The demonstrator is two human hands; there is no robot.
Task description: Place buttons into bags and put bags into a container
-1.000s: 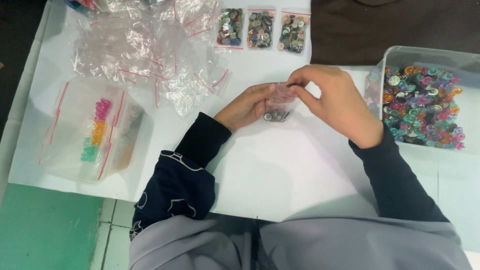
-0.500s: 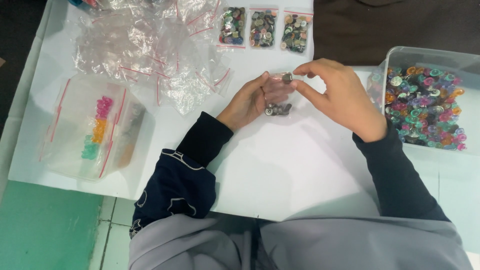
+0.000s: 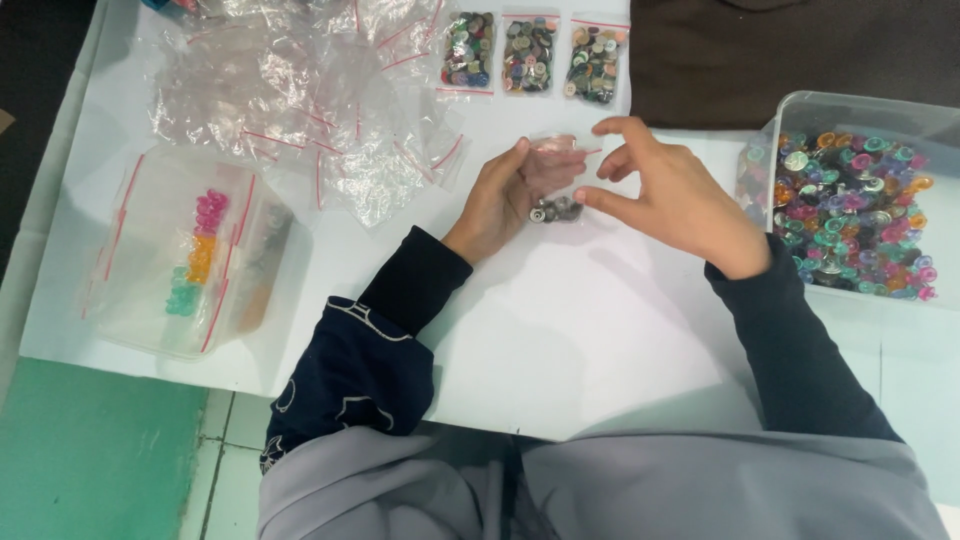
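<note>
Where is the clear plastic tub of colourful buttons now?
In the head view, the clear plastic tub of colourful buttons stands at the table's right edge, just beyond the right hand.

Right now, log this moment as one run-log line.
left hand: holds small clear bag with buttons | right hand: open, beside bag | button tub: right | filled bags: above

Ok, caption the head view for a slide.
Left hand holds a small clear bag of buttons; right hand hovers open beside it.

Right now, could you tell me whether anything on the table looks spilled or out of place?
Nothing is spilled. The empty bags lie in a loose, crumpled heap, while three filled bags sit in a neat row and the buttons stay inside the tub.
</note>
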